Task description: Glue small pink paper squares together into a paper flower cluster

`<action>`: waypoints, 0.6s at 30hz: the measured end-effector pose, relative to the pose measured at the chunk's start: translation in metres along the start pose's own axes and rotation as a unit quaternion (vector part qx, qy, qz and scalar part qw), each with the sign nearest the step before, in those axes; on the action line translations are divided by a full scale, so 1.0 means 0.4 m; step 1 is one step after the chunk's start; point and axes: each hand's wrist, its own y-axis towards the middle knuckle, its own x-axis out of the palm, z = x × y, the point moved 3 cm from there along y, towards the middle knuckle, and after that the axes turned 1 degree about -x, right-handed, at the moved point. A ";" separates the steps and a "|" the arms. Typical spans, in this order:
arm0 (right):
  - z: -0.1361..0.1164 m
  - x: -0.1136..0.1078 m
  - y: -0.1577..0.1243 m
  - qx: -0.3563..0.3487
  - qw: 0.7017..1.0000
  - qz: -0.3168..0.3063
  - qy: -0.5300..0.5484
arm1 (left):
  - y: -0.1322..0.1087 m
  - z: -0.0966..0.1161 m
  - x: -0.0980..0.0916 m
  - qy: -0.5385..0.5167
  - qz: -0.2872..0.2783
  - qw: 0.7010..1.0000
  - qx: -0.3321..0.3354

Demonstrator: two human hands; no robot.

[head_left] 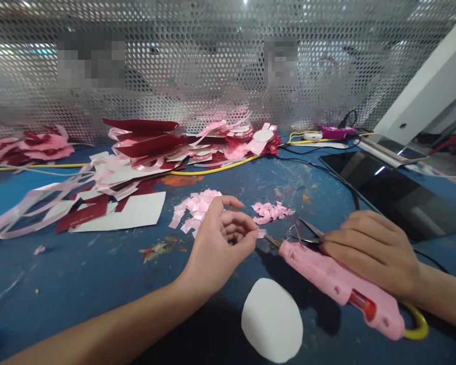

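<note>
My left hand (222,238) is pinched on a small pink ribbon piece (261,233), held right at the nozzle of a pink glue gun (338,284). The glue gun lies on the blue table with my right hand (372,251) closed over its body. Small scissors (307,230) lie just behind the gun's tip. A white paper oval (272,319) lies on the table in front of both hands. Two small heaps of cut pink ribbon pieces (195,208) (272,211) sit just beyond my left hand.
White and dark red card sheets (125,213) with pink ribbon strips (34,203) spread at the left. Finished pink and red ribbon flowers (41,144) and scraps line the perforated metal screen. A yellow cable (213,170) crosses the table. A dark tablet (395,192) lies at right.
</note>
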 end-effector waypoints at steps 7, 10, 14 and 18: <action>0.006 0.003 -0.005 0.004 1.000 0.006 0.001 | 0.000 0.001 -0.001 0.005 0.002 1.000 -0.004; 0.009 0.003 -0.011 0.011 1.000 0.016 0.009 | 0.000 0.003 0.000 0.004 0.007 1.000 -0.005; 0.013 -0.008 -0.013 0.033 0.996 0.051 0.065 | 0.001 0.002 0.001 -0.001 0.008 1.000 -0.006; 0.045 -0.010 -0.006 0.204 0.972 0.057 0.107 | 0.001 0.002 0.000 -0.002 0.007 1.000 -0.015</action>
